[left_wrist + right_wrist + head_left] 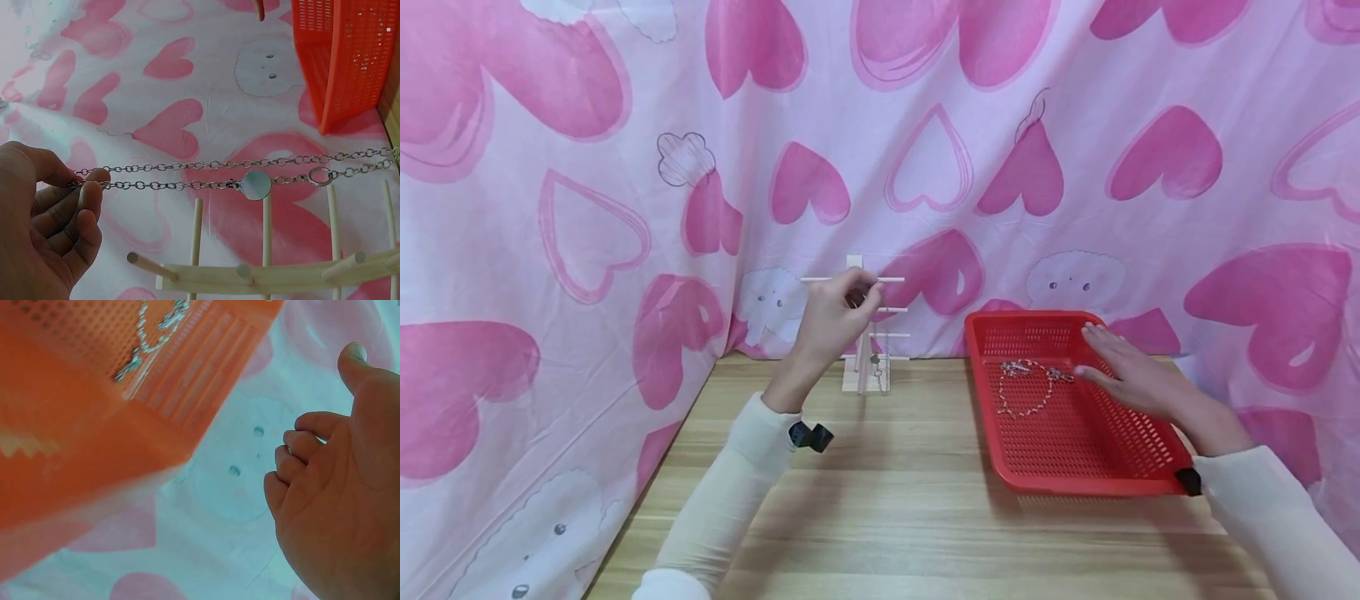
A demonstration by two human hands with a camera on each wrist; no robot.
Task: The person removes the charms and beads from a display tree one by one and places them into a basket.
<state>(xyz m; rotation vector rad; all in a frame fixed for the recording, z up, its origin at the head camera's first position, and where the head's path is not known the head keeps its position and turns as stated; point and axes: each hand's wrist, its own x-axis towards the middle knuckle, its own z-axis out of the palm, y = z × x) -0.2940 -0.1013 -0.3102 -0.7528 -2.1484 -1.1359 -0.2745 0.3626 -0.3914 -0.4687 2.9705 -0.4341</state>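
My left hand (835, 321) pinches a silver chain (215, 185) between thumb and fingers. Two strands hang down from the grip, one carrying a round pale pendant (256, 185) and a small ring (320, 176). Close by is a light wooden stand (850, 385) with several thin crossbars, partly hidden by the hand in the head view. Over the right side of a red plastic basket (1082, 485), my right hand (1142, 383) hovers with its fingers extended, holding nothing. A beaded chain (1026, 414) and other silvery jewellery (1015, 367) lie inside the basket.
A wood-grain table (895, 533) bears the stand at the back and the basket on the right. Behind and to the left hangs a pink heart-print curtain (917, 242), close to the stand and the basket's far side.
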